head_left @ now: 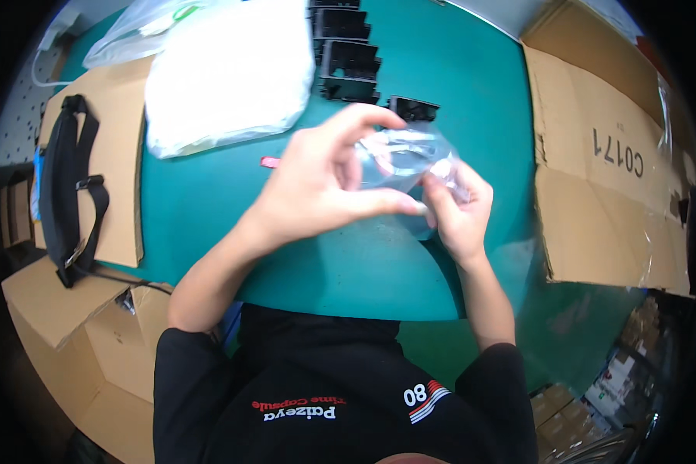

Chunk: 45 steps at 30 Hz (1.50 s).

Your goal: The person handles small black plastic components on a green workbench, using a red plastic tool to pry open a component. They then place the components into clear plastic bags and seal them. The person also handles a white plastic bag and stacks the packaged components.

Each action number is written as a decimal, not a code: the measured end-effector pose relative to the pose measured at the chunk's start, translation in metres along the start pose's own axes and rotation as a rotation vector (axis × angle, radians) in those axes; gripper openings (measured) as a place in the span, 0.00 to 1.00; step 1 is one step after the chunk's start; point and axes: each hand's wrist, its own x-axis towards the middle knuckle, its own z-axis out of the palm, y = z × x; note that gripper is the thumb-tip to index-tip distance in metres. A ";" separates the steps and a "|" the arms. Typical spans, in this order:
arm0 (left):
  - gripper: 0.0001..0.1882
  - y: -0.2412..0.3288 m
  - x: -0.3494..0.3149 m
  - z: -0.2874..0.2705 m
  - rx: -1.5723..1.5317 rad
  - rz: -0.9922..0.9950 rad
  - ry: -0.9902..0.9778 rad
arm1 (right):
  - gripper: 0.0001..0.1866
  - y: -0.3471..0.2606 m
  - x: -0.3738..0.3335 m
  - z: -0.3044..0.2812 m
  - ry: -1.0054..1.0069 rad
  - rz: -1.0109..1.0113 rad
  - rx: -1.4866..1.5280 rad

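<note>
A clear, crinkled plastic bag (406,158) is up in the air between my two hands, over the green table. Curved into a C, my left hand (309,182) holds its left side, with the index finger along the upper edge and the thumb along the lower. My right hand (458,215) pinches the bag's right side between thumb and bent fingers. Glare on the plastic hides whether anything is inside. Just beyond the bag lies a black plastic part (413,109), partly covered by it. A small red tag (269,162) lies by my left wrist.
Several black plastic housings (349,66) line up at the back. A large white bag (228,77) lies back left, beside cardboard with a black strapped pouch (66,185). An open carton (595,209) stands right; another open box (93,348) is lower left. The green table (325,282) curves toward me.
</note>
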 end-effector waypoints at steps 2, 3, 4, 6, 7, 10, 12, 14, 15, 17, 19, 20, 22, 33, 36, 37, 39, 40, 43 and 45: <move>0.30 -0.002 0.003 -0.008 -0.110 -0.179 -0.092 | 0.09 0.005 0.006 -0.003 0.028 -0.036 0.153; 0.20 -0.001 0.004 -0.013 -0.092 -0.196 -0.161 | 0.11 0.006 0.009 -0.003 0.036 -0.045 0.175; 0.17 -0.005 0.003 -0.013 -0.137 -0.206 -0.165 | 0.13 0.006 0.010 -0.003 0.043 -0.056 0.197; 0.11 -0.013 0.004 -0.012 -0.223 -0.228 -0.171 | 0.19 0.006 0.011 -0.003 -0.005 -0.041 0.203; 0.07 -0.011 0.003 -0.012 -0.273 -0.175 -0.132 | 0.20 0.005 0.012 -0.003 -0.018 -0.015 0.243; 0.08 -0.011 0.000 -0.025 -0.303 -0.121 0.016 | 0.22 0.001 0.015 -0.011 -0.013 0.063 0.309; 0.10 -0.008 0.003 -0.033 -0.257 -0.122 -0.024 | 0.23 0.002 0.018 -0.015 -0.034 0.083 0.311; 0.10 -0.004 0.004 -0.032 -0.255 -0.174 -0.068 | 0.22 0.006 0.017 -0.018 -0.090 0.069 0.288; 0.09 -0.005 0.005 -0.028 -0.276 -0.172 -0.065 | 0.19 0.002 0.017 -0.017 -0.059 0.095 0.251; 0.08 0.001 -0.002 -0.025 -0.241 -0.142 0.081 | 0.14 -0.009 0.018 -0.009 0.010 0.147 0.178; 0.06 -0.002 -0.009 -0.028 -0.293 -0.109 0.200 | 0.09 0.006 0.021 -0.011 0.221 -0.154 0.019; 0.06 -0.009 -0.015 -0.040 -0.350 -0.102 0.270 | 0.08 0.010 0.024 -0.012 0.317 -0.305 -0.067; 0.07 -0.018 -0.019 -0.054 -0.370 0.144 0.237 | 0.13 0.009 0.025 -0.014 0.349 -0.369 -0.161; 0.11 -0.003 -0.015 0.004 -0.190 -0.014 0.114 | 0.09 0.009 0.003 -0.007 0.123 -0.473 -0.247; 0.12 -0.009 -0.013 0.020 -0.040 0.087 -0.014 | 0.22 0.003 -0.009 0.014 -0.161 -0.421 -0.082; 0.11 -0.015 -0.013 0.024 -0.074 0.104 -0.078 | 0.25 -0.001 -0.011 0.017 -0.258 -0.380 -0.119; 0.10 -0.016 -0.012 0.025 -0.203 0.031 -0.156 | 0.19 0.005 -0.011 0.024 -0.244 -0.338 -0.060; 0.10 -0.012 -0.011 0.023 -0.297 -0.057 -0.169 | 0.16 0.011 -0.010 0.027 -0.217 -0.300 -0.012; 0.09 -0.011 -0.009 0.013 -0.319 -0.070 -0.111 | 0.08 0.001 -0.003 0.013 -0.263 -0.251 0.005; 0.10 -0.011 -0.010 0.007 -0.352 -0.086 -0.055 | 0.07 0.003 -0.002 0.007 -0.229 -0.165 0.172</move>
